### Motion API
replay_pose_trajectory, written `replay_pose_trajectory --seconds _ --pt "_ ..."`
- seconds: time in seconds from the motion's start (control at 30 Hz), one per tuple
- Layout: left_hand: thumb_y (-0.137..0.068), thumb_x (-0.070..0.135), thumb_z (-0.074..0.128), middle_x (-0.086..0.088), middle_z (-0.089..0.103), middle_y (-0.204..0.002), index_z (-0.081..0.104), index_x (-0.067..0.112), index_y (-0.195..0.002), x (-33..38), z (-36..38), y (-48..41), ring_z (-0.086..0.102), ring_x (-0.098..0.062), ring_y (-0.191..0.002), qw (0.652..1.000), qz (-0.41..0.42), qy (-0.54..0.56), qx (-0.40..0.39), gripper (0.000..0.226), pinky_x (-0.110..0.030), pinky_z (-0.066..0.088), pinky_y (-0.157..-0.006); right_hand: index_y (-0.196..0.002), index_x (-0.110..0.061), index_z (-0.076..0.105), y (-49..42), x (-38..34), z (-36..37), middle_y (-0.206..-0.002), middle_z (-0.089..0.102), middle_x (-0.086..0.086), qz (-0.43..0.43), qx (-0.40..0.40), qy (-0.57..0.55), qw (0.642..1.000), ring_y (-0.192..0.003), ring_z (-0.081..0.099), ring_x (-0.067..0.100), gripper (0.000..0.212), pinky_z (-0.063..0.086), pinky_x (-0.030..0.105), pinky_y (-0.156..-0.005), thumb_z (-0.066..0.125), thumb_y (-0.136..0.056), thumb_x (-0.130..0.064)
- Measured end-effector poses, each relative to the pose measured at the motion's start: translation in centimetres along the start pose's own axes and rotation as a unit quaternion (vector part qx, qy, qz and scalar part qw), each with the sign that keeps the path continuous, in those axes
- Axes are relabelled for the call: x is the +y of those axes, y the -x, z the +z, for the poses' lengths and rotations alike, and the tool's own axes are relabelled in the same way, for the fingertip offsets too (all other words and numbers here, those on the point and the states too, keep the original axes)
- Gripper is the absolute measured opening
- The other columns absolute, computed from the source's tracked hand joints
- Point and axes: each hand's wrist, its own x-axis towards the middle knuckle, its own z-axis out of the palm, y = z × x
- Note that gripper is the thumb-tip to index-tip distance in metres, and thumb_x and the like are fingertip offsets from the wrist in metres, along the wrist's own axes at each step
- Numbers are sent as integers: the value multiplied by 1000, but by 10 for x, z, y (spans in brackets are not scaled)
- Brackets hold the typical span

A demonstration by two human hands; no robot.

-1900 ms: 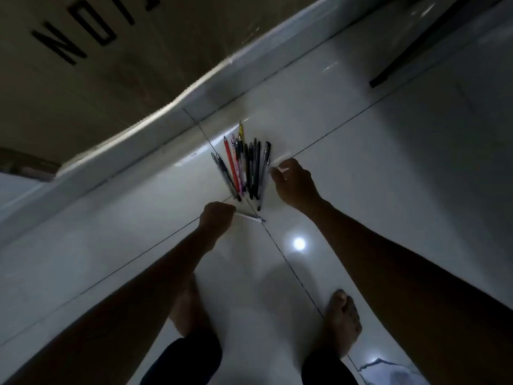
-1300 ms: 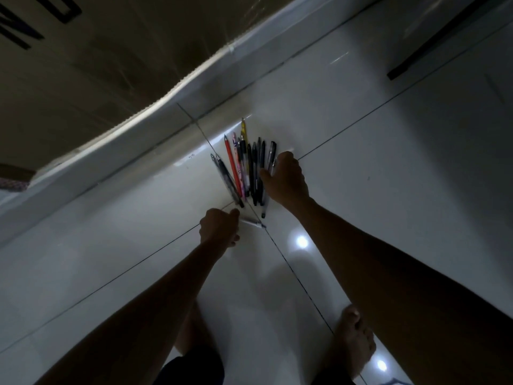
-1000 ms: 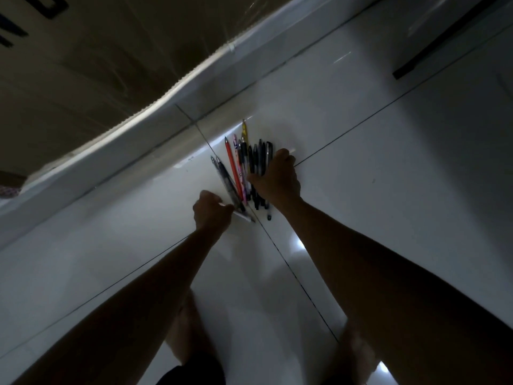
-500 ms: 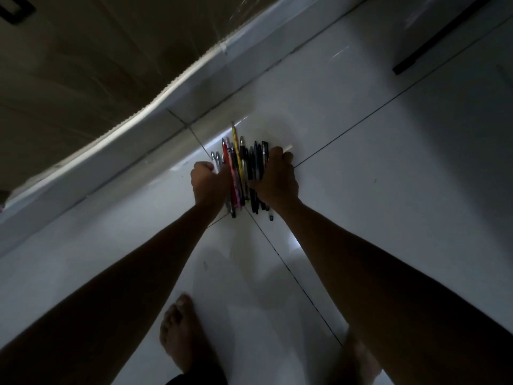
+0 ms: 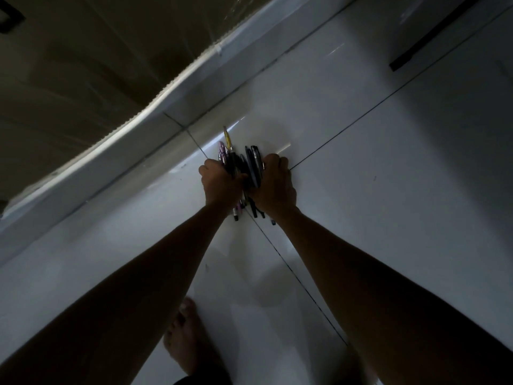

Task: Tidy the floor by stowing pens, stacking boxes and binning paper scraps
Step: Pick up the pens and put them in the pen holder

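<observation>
A: status on the pens?
B: pens are bunched in 1 bundle on the floor, close to its far edge, right where 2 grout lines cross. Ends fan toward the far edge. 1 yellow pen sticks out furthest.
A: hands?
B: left hand and right hand clamp the bundle from both sides, backs up. Fingers are curled round the pens, tips hidden under the bundle. Can't tell if the bundle is off the floor.
A: anything else nearby?
B: brown cardboard panel stands past the floor's far edge at the left, corrugated rim showing. Dark strip sits at the far right corner. 1 bare foot is at the near edge, under the left forearm.
</observation>
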Motion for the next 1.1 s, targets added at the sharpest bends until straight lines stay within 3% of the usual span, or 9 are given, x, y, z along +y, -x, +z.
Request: replay_pose_trajectory --seconds 0.23,0.33,0.43,0.57,0.7,0.77,0.9,1.1 --pt "-76 8 73 -17 52 -112 48 0 -111 -3 -1 1 55 -29 -100 1000 -12 10 1 44 -40 54 -84 -119 -14 42 4 0 3 -123 42 7 17 8 -17 1000 -113 46 26 61 48 40 -75 76 -75 -39" --pt "-80 3 66 -17 54 -112 48 0 -111 -8 2 6 56 -29 -103 999 -26 25 -2 36 -36 53 -84 -120 -15 43 6 4 1 -125 43 7 15 -2 -7 1000 -115 46 26 57 47 38 -78 78 -75 -24" --pt "-86 5 61 -17 56 -109 49 -1 -110 -12 5 12 58 -27 -98 999 -24 31 7 28 -28 49 -74 -121 -16 42 7 5 -2 -127 42 6 16 -6 9 1000 -115 48 25 57 46 33 -76 77 -76 -12" --pt "-86 8 62 -15 57 -105 50 -1 -109 -14 6 13 54 -20 -88 999 -21 23 5 27 -18 42 -61 -122 -15 41 10 7 -4 -127 42 8 24 -3 30 999 -113 50 26 55 47 32 -75 75 -78 -11" --pt "-89 8 58 -17 55 -110 49 0 -113 -15 9 15 58 -28 -99 998 -33 45 -5 26 -37 55 -80 -125 -11 38 12 8 -2 -129 44 11 21 -3 59 998 -116 49 28 55 49 35 -80 71 -82 -11" --pt "-89 7 57 -17 53 -112 48 1 -114 -15 11 15 57 -29 -101 998 -37 50 -5 28 -40 55 -83 -126 -10 38 12 8 0 -128 45 12 21 -2 67 998 -116 49 28 53 50 36 -83 69 -83 -10" --pt "-85 4 61 -16 51 -110 47 2 -108 -15 14 19 52 -24 -93 999 -27 33 7 27 -29 46 -69 -126 -7 40 13 9 4 -128 46 14 19 4 78 997 -116 50 28 49 47 32 -83 67 -86 -11" --pt "-84 6 64 -16 56 -107 49 0 -109 -23 13 22 58 -26 -92 1000 -4 2 -24 30 -26 48 -63 -129 -4 38 12 9 6 -130 46 17 37 -1 78 996 -117 50 30 55 49 34 -90 69 -84 -11"
